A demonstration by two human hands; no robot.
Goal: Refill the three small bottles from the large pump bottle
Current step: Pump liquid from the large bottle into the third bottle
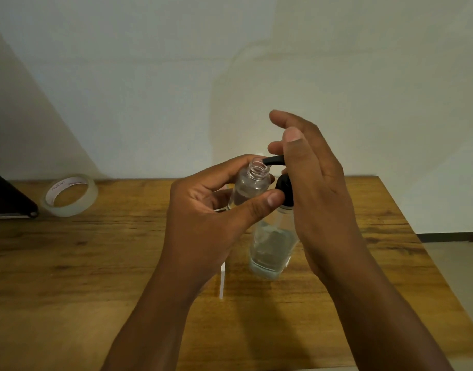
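Observation:
My left hand (216,207) grips a small clear bottle (250,187) with its cap off, tilted, its threaded mouth right under the black spout of the large pump bottle (272,247). That large clear bottle stands upright on the wooden table (96,263) and holds some clear liquid. My right hand (318,183) lies over the black pump head (284,188), palm against it, fingers extended. Any other small bottles are hidden from view.
A roll of clear tape (69,195) lies at the back left of the table. A dark flat object (7,199) sits at the far left edge. A thin white tube (222,283) lies on the table below my left wrist. The wall is close behind.

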